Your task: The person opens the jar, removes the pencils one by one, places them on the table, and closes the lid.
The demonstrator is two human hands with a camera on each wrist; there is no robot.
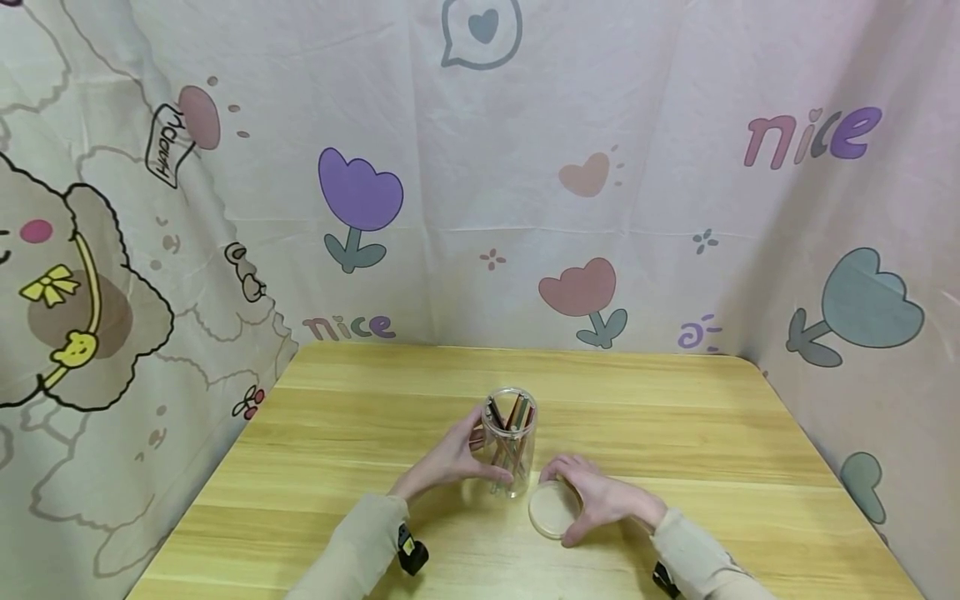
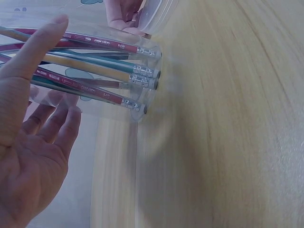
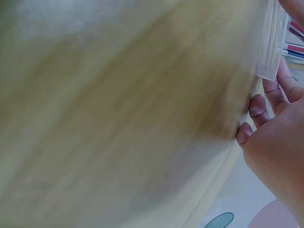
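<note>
A tall clear jar (image 1: 525,462) stands upright near the middle of the table, with several pencils (image 1: 517,412) inside, red, yellow and green. My left hand (image 1: 453,454) grips the jar from its left side, thumb in front and fingers behind. The left wrist view shows the pencils' eraser ends (image 2: 152,83) at the jar's bottom, close to the tabletop. Just right of the jar is a round, translucent lid (image 1: 551,510), low at the tabletop. My right hand (image 1: 600,496) holds the lid by its rim between thumb and fingers. The jar's top is uncovered.
The light wooden table (image 1: 375,375) reaches back to a patterned curtain (image 1: 480,167). More of this cloth hangs along the left and right sides. A small black device (image 1: 411,550) is strapped at the left wrist, another (image 1: 664,579) at the right.
</note>
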